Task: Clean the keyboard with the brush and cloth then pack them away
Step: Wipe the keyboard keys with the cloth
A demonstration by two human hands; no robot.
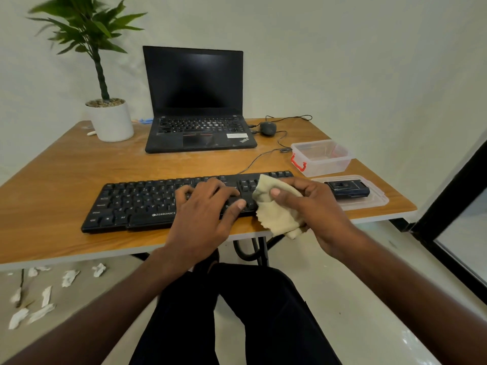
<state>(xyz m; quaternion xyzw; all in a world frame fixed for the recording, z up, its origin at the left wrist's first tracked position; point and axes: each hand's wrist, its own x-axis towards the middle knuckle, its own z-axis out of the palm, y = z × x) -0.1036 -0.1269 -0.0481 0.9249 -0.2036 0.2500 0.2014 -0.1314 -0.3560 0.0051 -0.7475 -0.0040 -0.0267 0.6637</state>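
The cloth is a thin, beige, soft piece with a pinked edge; it looks very light and limp, so it should bunch and fold under any grip and will drape wherever it is unsupported, as its lower part does now, hanging past the front edge of the worktop. It is best taken by a gathered handful, which gives a padded wad to press on the keys. The right hand holds it that way: thumb across the front of the bunch, fingers curled round behind, wrist tilted inward, hovering over the right end of the keyboard. The keyboard is a black, rigid, fairly light slab lying parallel to the front edge, its cable running toward the back; it could slide under a wipe, so bracing it from above makes sense. The left hand does that, lying palm down with fingers spread and nearly straight over the right-centre keys, gripping nothing. The black object that I take to be the brush, folded into its case, lies on the clear lid near the front right corner; it looks hard and small, easy to pinch by its sides. The open clear box with red clips stands just behind the lid.
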